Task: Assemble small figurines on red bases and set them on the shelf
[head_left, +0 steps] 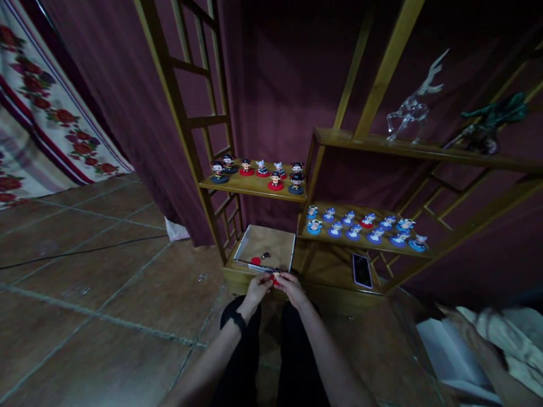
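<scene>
My left hand [257, 288] and my right hand [291, 287] meet in front of the low wooden shelf, both pinched on one small figurine with a red base [276, 275]. Just beyond them lies an open cardboard box [283, 243] holding a red base piece [255, 261] and a small dark part [266, 255]. On the left shelf [254, 186] stand several black-haired figurines on red and dark bases [275, 181]. The lower right shelf carries several small figurines on blue bases [352, 230].
A phone [362, 270] lies on the bottom board right of the box. A glass deer [410, 110] and a dark green ornament [487, 121] stand on the upper right shelf. Maroon curtain behind, tiled floor left, papers and cloth [466, 350] at lower right.
</scene>
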Tool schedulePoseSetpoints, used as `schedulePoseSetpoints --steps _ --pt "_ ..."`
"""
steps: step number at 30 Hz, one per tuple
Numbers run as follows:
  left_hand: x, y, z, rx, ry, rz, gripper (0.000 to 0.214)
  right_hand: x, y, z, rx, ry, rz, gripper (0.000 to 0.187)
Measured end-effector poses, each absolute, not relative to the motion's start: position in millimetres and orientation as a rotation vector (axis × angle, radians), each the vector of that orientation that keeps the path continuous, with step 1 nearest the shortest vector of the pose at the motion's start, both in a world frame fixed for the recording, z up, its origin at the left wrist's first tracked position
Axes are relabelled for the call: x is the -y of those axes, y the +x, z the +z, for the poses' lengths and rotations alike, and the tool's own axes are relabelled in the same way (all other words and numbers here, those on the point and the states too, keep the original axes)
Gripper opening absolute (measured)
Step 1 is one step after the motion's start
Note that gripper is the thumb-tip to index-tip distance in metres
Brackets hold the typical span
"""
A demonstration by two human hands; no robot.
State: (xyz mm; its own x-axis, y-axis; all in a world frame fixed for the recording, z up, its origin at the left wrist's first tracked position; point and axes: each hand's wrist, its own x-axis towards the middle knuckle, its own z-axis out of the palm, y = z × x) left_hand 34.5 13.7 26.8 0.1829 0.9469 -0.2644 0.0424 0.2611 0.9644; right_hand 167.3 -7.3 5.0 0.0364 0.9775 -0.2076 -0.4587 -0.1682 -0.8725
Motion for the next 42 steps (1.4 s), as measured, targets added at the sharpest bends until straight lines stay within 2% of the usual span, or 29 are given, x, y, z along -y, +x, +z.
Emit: schedulePoseSetpoints --steps 6,22,35,42 --pt "-22 38 18 -1.042 0.994 0.906 0.030 5 166 2 0.723 -1.034 1.508 0.031" --pt "-39 37 -2 -1.095 1.080 0.956 0.023 -1 161 -2 0.708 -1.074 1.471 0.036" --pt "-38 28 6 -1.007 1.127 0.890 0.026 -3 161 -3 0.700 -1.007 1.559 0.031" --pt "-38 26 12 -1.137 1.360 0.871 0.015 -7 158 -9 0.685 -1.026 1.536 0.029"
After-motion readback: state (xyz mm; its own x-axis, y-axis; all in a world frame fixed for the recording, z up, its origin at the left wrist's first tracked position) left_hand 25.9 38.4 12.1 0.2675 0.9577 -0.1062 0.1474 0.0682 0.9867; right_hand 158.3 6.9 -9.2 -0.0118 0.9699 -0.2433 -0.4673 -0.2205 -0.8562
